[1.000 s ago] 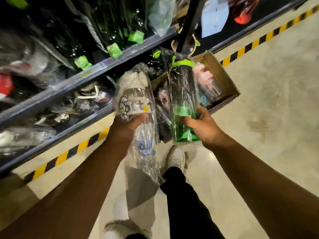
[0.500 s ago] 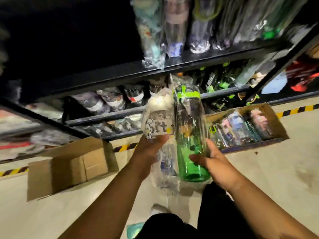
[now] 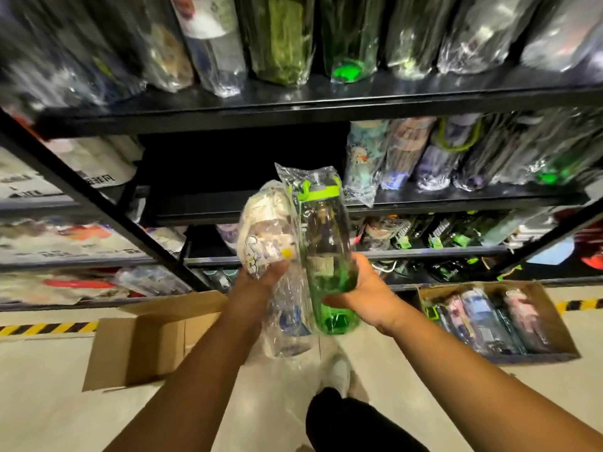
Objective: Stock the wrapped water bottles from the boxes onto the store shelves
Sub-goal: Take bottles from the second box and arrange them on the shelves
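My left hand [image 3: 257,285] grips a clear wrapped bottle with a white top and cartoon print [image 3: 267,243]. My right hand [image 3: 362,291] grips a green wrapped bottle with a lime lid [image 3: 326,252]. Both bottles stand upright and side by side, touching, in front of the black shelves. Behind them the middle shelf [image 3: 228,203] has a dark gap at its left part, with a row of wrapped bottles [image 3: 424,151] standing to the right. A cardboard box with several wrapped bottles [image 3: 489,321] lies on the floor at the right.
An open cardboard box [image 3: 140,340] lies on its side on the floor at the left. The top shelf [image 3: 293,102] carries a full row of wrapped bottles. A slanted black upright [image 3: 107,210] crosses the left. Yellow-black tape [image 3: 45,328] marks the floor. My shoe [image 3: 339,373] is below the bottles.
My view has risen from the floor box to the higher shelves. Both hands have lifted the two bottles up toward the middle shelf, still holding them side by side.
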Demonstrator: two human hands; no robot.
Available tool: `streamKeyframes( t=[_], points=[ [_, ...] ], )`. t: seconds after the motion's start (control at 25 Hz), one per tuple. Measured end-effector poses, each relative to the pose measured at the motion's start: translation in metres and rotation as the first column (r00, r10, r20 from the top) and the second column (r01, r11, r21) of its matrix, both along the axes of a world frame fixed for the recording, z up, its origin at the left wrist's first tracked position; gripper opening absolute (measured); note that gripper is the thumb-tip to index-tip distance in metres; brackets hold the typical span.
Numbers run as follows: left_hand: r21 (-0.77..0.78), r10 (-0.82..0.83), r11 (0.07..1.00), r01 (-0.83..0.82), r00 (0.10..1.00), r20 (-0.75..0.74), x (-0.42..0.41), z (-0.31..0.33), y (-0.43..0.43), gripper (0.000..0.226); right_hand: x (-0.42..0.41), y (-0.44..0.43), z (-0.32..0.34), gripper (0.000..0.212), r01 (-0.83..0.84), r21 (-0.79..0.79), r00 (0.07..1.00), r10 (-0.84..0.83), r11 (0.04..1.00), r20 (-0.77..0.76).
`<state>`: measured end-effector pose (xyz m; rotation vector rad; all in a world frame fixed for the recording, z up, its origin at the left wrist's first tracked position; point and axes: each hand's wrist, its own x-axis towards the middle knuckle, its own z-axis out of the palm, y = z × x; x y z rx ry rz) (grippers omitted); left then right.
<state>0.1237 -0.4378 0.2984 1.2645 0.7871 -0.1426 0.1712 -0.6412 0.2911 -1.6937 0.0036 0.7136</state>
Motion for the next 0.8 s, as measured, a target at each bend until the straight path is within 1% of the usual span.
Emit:
streamKeyframes(
  t=[0.08,0.16,0.2,0.28,0.32,0.36,0.44,0.48,0.52,0.64,0.72,0.8],
  points=[
    [0.003,-0.005,1.0,0.005,1.0,-0.004,0.026,0.001,0.011,0.052,0.036,0.017,-0.009,0.074,0.03,-0.048,0.999,-0.028,0.998,0.039],
    [0.027,-0.018,0.999,0.019,0.999,-0.045,0.053,-0.001,0.02,0.066,0.07,0.031,-0.019,0.071,0.073,-0.026,0.997,-0.073,0.997,-0.018],
    [0.038,-0.015,0.999,0.018,0.998,-0.06,0.065,-0.005,0.025,0.063,0.086,0.037,-0.024,0.074,0.082,-0.043,0.997,-0.082,0.996,-0.013],
    [0.049,-0.021,0.999,0.025,0.997,-0.078,0.083,-0.011,0.032,0.04,0.109,0.043,-0.027,0.086,0.036,-0.202,0.995,-0.016,0.979,0.098],
    [0.055,-0.026,0.998,0.031,0.996,-0.089,0.093,-0.017,0.037,0.039,0.121,0.048,-0.029,0.088,0.047,-0.249,0.989,-0.01,0.967,0.148],
    [0.063,-0.036,0.997,0.043,0.994,-0.105,0.101,-0.019,0.04,0.046,0.132,0.052,-0.029,0.088,0.07,-0.263,0.986,-0.027,0.962,0.164],
    [0.097,-0.034,0.994,0.049,0.989,-0.144,0.118,-0.021,0.045,0.071,0.153,0.063,-0.03,0.081,0.12,-0.19,0.987,-0.096,0.974,0.128],
    [0.108,-0.036,0.993,0.054,0.986,-0.165,0.125,-0.021,0.048,0.079,0.163,0.07,-0.033,0.079,0.14,-0.173,0.985,-0.12,0.975,0.125],
    [0.106,-0.039,0.993,0.059,0.983,-0.181,0.133,-0.023,0.052,0.079,0.171,0.076,-0.033,0.079,0.171,-0.153,0.978,-0.148,0.973,0.147],
    [0.075,-0.056,0.995,0.071,0.981,-0.188,0.152,-0.025,0.065,0.058,0.192,0.093,-0.043,0.079,0.28,-0.124,0.941,-0.246,0.952,0.233],
    [0.054,-0.106,0.992,0.117,0.979,-0.171,0.162,-0.031,0.073,0.062,0.199,0.103,-0.042,0.081,0.349,-0.088,0.924,-0.327,0.933,0.199],
    [0.061,-0.15,0.985,0.16,0.978,-0.143,0.171,-0.032,0.079,0.071,0.208,0.111,-0.05,0.089,0.423,-0.095,0.892,-0.396,0.901,0.219]
  ],
)
